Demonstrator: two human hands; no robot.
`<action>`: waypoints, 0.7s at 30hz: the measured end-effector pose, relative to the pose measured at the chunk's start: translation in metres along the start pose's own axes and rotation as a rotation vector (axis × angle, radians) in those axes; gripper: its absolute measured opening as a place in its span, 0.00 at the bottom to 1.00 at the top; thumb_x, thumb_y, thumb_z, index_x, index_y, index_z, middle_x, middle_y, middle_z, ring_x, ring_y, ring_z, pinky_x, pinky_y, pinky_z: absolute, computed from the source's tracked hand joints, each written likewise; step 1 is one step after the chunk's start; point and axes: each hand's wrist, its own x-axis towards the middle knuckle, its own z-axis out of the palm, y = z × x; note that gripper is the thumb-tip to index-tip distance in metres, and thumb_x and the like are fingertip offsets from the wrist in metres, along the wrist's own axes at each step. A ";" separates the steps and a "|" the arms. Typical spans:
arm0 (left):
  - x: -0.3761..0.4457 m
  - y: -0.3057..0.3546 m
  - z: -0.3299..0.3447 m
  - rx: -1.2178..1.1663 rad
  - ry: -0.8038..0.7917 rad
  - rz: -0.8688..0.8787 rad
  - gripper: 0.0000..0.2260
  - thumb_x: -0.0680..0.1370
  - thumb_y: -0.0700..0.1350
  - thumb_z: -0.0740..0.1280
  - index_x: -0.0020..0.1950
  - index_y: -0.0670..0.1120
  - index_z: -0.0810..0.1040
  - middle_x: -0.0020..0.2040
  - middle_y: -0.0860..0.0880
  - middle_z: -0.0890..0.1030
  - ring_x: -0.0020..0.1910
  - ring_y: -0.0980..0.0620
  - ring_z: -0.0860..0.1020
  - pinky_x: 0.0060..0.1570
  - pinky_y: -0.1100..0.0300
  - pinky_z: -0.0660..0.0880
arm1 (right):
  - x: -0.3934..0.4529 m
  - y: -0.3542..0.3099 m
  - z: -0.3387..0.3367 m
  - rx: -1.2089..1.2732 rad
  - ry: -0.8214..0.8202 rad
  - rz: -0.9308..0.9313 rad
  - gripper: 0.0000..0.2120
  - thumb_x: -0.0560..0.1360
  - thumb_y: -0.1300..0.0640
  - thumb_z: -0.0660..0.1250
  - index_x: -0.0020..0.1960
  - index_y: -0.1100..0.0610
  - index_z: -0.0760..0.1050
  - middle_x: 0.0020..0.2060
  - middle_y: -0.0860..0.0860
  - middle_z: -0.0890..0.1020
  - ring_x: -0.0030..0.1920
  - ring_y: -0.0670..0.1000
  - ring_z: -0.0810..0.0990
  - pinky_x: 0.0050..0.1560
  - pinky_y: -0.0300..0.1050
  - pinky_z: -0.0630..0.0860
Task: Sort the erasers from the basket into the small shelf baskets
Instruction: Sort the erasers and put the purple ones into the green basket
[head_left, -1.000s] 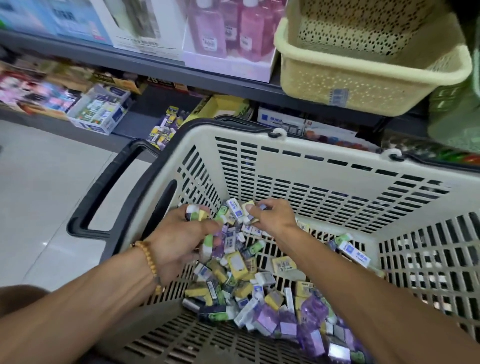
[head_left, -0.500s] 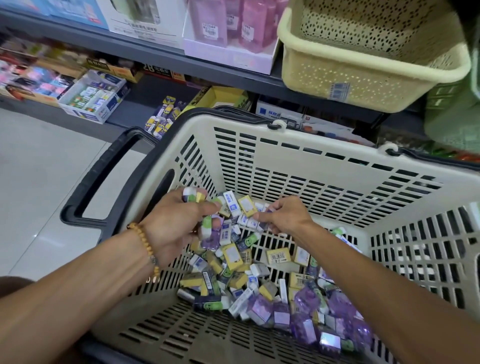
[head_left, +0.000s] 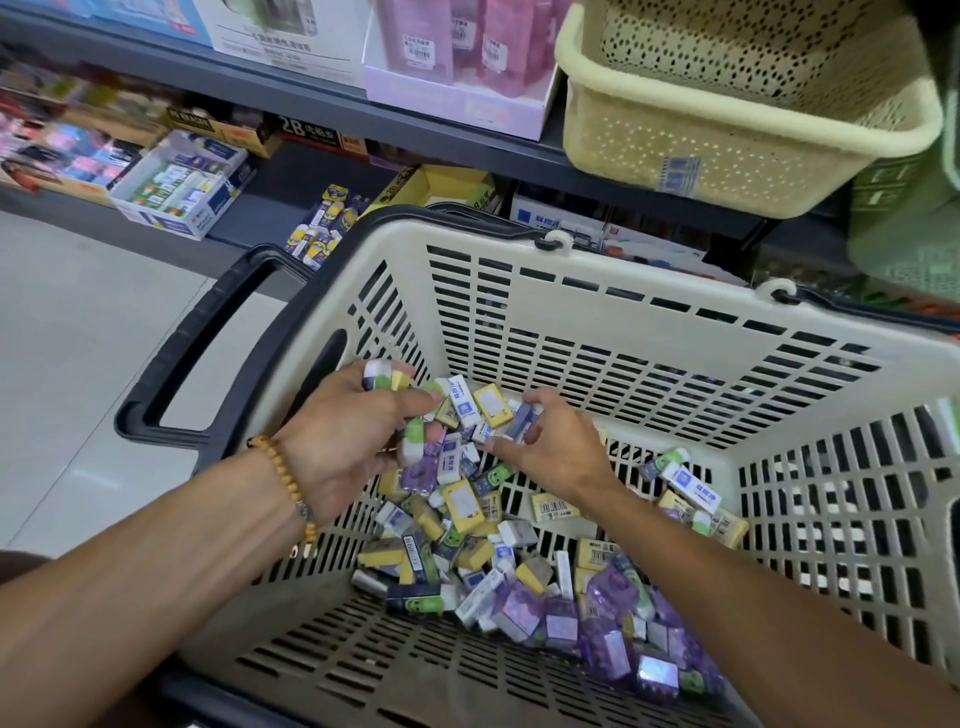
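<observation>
a white box (head_left: 179, 195) of small packs is sitting on the lower shelf (head_left: 270, 171) at the far left, with a loose cluster of yellow and blue packs (head_left: 324, 226) lying just right of it. the black handle (head_left: 208, 343) of the basket (head_left: 597, 332) is sticking out toward the floor. the left hand (head_left: 353, 431), with a bead bracelet (head_left: 285, 483) on its wrist, is curling its fingers round a bunch of erasers (head_left: 415, 415), white and green ones showing between the fingers and the thumb. just to its right, the right hand (head_left: 550, 447) is reaching into the basket, its thumb and fingertips pinching a blue and white eraser (head_left: 519, 421) close beside the left hand's bunch. below both hands, the pile of erasers (head_left: 498, 561) is lying on the basket floor, yellow, white, green and purple ones mixed, spreading toward the near right corner. a few more (head_left: 685, 488) are lying apart by the right wall. up on the shelf at the right, a cream basket (head_left: 727, 140) is sitting above the big one, and a green basket (head_left: 904, 218) is showing at the edge.
</observation>
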 end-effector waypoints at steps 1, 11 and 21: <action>0.000 0.000 0.000 0.000 0.000 0.006 0.14 0.74 0.35 0.70 0.57 0.46 0.74 0.45 0.44 0.83 0.38 0.48 0.81 0.45 0.52 0.76 | 0.000 -0.001 0.000 -0.062 -0.012 -0.021 0.24 0.69 0.43 0.76 0.56 0.45 0.65 0.36 0.46 0.77 0.38 0.49 0.78 0.36 0.44 0.72; 0.001 0.000 -0.001 0.010 -0.004 0.030 0.14 0.75 0.35 0.70 0.57 0.45 0.74 0.45 0.44 0.83 0.39 0.47 0.82 0.37 0.56 0.75 | 0.001 0.006 -0.005 -0.020 0.105 0.011 0.13 0.77 0.56 0.69 0.61 0.56 0.75 0.36 0.49 0.83 0.40 0.49 0.82 0.45 0.44 0.79; 0.002 0.002 -0.004 -0.011 -0.046 -0.040 0.12 0.74 0.35 0.70 0.55 0.44 0.75 0.48 0.44 0.82 0.40 0.48 0.82 0.45 0.46 0.81 | 0.004 -0.005 0.013 -0.145 -0.021 -0.321 0.13 0.77 0.63 0.67 0.61 0.60 0.76 0.50 0.53 0.79 0.49 0.53 0.79 0.50 0.48 0.80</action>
